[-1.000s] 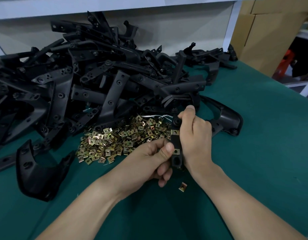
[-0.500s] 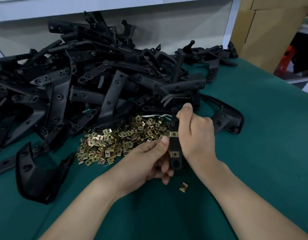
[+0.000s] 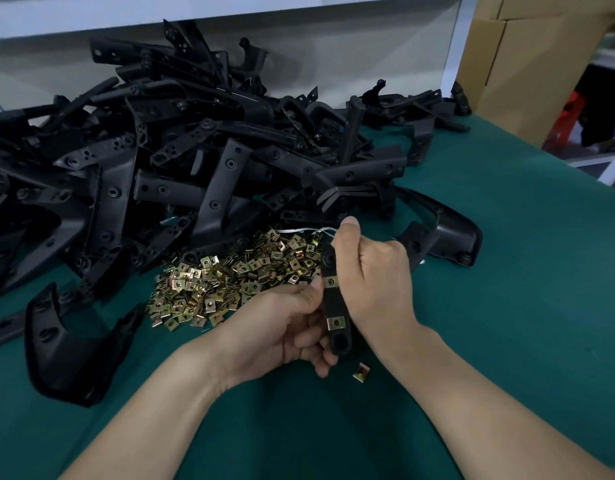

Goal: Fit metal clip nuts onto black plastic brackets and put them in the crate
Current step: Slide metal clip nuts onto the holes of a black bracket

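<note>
Left hand (image 3: 281, 327) and right hand (image 3: 375, 271) curled, thumbs raised.

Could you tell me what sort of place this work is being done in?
Most likely a factory assembly bench. A big heap of identical black brackets and a pile of clip nuts lie on a green mat, with cardboard boxes stacked alongside.

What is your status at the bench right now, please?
Both hands, left and right, on one bracket. Two clip nuts fitted. Stray clip nut on mat below.
</note>
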{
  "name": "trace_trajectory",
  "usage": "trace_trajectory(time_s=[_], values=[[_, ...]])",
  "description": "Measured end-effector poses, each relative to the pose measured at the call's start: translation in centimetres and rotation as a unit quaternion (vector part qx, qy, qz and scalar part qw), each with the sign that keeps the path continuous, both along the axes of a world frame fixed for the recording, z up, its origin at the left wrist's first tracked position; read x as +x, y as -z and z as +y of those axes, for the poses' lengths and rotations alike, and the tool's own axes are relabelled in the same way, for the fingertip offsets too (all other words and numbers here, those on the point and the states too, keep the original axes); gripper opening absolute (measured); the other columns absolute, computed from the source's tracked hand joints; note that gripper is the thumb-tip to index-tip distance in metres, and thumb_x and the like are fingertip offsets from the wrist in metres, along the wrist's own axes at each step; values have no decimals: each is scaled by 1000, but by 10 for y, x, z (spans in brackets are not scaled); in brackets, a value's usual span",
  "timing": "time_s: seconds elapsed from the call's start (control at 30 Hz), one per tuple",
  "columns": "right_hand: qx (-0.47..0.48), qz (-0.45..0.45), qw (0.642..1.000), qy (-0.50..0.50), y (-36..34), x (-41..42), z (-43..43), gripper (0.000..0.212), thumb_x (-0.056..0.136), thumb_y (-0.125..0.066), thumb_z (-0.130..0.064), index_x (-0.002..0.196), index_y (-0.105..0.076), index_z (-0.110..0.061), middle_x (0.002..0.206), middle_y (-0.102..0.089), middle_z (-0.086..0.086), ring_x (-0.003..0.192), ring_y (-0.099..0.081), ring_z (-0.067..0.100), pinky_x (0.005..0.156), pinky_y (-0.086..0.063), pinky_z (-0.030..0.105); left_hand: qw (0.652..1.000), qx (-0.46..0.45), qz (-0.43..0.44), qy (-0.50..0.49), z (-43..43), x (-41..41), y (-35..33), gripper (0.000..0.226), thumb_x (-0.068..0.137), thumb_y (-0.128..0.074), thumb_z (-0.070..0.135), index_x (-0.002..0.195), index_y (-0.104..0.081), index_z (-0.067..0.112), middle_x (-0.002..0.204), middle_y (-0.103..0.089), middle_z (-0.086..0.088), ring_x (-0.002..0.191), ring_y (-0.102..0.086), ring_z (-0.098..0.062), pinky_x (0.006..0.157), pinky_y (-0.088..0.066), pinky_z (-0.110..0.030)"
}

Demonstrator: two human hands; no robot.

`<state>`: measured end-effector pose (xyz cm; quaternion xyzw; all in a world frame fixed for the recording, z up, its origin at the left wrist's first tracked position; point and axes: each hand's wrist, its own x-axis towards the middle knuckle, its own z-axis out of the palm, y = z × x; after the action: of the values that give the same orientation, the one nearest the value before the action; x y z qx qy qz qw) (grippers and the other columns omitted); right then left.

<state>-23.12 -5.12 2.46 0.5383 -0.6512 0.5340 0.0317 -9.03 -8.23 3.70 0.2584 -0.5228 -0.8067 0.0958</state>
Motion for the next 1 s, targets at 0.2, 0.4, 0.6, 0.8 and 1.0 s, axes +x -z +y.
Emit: trace_trajectory(time_s=[0.2, 0.4, 0.6, 0.8, 1.0], values=[[1, 1, 1000, 0, 0, -3, -1, 60, 102, -26, -38, 46, -29, -17, 38, -36, 2, 35, -40, 28, 45, -41, 49, 1000, -14, 6, -15, 0, -2, 2, 42, 93, -47, 40, 87, -63, 2, 59, -42, -12, 59, -59, -27, 56, -53, -33], [15, -24, 999, 40, -6, -16, -4, 59, 102, -32, -32, 44, -25, -25, 39, -36, -2, 42, -44, 30, 53, -43, 51, 998, -47, 28, -21, -5, 0, 7, 31, 97, -56, 37, 93, -72, 11, 70, -61, -10, 74, -65, -24, 63, -54, -31], [29, -20, 998, 57, -7, -20, -3, 60, 101, -31, -33, 43, -26, -21, 40, -40, 3, 44, -47, 33, 56, -44, 51, 996, -91, 22, 0, -5, 2, 8, 26, 100, -54, 28, 84, -68, 14, 79, -64, -9, 79, -64, -20, 68, -54, -29], [46, 10, 997, 60, -6, -20, -3, 58, 101, -27, -35, 45, -26, -21, 41, -40, 4, 46, -48, 34, 56, -43, 46, 995, -97, 7, -13, -5, 0, 10, 22, 94, -58, 27, 79, -72, 18, 75, -64, -8, 77, -65, -19, 68, -55, -27], [37, 41, 995, 81, -4, -21, -3, 60, 102, -32, -32, 44, -23, -21, 39, -38, 3, 41, -45, 32, 50, -33, 36, 995, -94, 15, -33, -4, -1, 12, 17, 93, -61, 26, 83, -71, 16, 76, -63, -10, 77, -64, -21, 66, -56, -30]])
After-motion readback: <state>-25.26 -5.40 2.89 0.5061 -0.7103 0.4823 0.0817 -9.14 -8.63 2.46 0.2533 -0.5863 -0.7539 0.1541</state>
